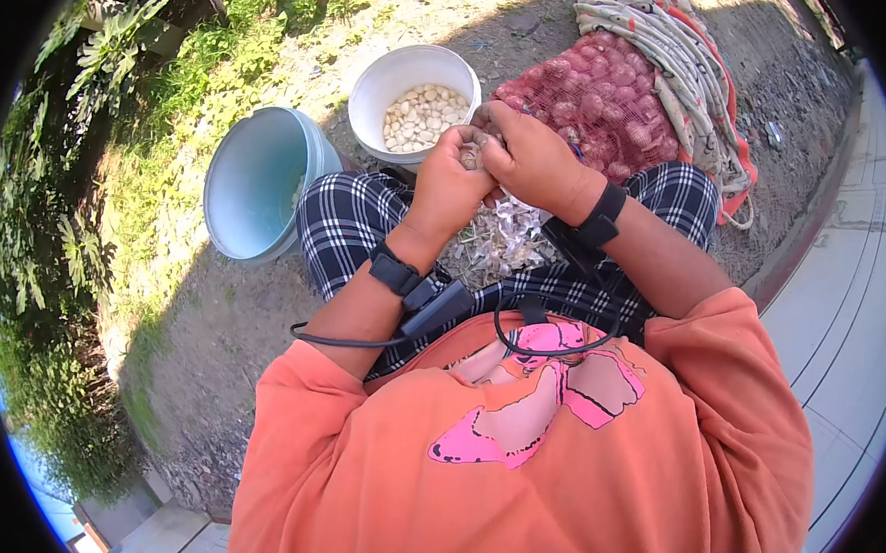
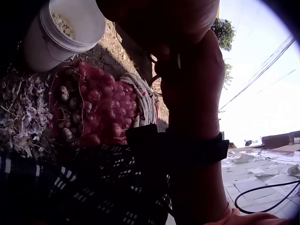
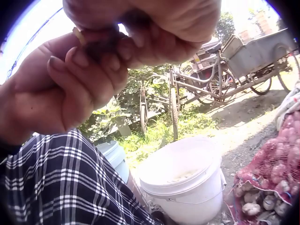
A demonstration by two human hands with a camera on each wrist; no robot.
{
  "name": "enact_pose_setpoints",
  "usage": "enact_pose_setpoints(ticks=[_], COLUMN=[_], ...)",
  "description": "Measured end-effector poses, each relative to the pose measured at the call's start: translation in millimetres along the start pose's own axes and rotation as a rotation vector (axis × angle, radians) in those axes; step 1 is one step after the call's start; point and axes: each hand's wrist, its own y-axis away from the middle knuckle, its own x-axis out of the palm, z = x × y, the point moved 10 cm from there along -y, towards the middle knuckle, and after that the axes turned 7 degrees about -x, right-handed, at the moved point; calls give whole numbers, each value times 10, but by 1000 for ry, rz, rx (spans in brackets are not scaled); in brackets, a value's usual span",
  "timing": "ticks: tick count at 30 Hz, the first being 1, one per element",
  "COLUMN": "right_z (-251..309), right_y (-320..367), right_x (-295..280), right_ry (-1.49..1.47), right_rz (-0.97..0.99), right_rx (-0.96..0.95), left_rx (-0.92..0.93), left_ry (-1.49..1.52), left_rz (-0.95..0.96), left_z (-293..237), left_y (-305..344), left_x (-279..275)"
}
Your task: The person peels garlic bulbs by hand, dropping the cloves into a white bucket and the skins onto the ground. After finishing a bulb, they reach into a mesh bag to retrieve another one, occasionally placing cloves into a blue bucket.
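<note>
Both hands meet in front of the knees, beside the rim of a white bucket (image 1: pixel 366 122) with peeled garlic cloves (image 1: pixel 426 115) inside. My left hand (image 1: pixel 446 185) curls its fingers round a garlic bulb (image 1: pixel 469 157), which is mostly hidden by the fingers. Against it from the other side, my right hand (image 1: pixel 537 159) pinches the same bulb with thumb and fingers. In the right wrist view, the fingers of the left hand (image 3: pixel 70 91) are bent below the right hand (image 3: pixel 164 21). Beneath the hands lies a heap of papery garlic skins (image 1: pixel 510 238).
A red mesh sack (image 1: pixel 603 100) of garlic bulbs lies at the right, its mouth open, with white rope-like cloth (image 1: pixel 666 38) at its far end. A light-blue bucket (image 1: pixel 258 182) stands left of the knee. A cart (image 3: pixel 258 51) is parked beyond.
</note>
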Motion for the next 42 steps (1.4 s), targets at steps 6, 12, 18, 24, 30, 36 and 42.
enact_pose_setpoints(ticks=[6, 12, 18, 24, 30, 36, 42], right_z=[81, -181, -695, -543, -503, -451, -796], right_y=[327, 470, 567, 657, 667, 726, 713], right_x=[161, 276, 343, 507, 544, 562, 562], right_ry=[86, 60, -396, -161, -119, -60, -264], right_rz=[36, 51, -122, 48, -22, 107, -96], right_rx=[40, 62, 259, 178, 146, 174, 215], left_rx=[1, -89, -19, 231, 83, -25, -34], left_ry=[140, 72, 191, -468, -255, -41, 203], left_rz=[-20, 12, 74, -236, -136, 35, 44], left_z=[265, 630, 627, 520, 547, 802, 788], left_y=[299, 222, 140, 183, 260, 189, 169], left_x=[93, 140, 187, -66, 39, 127, 143])
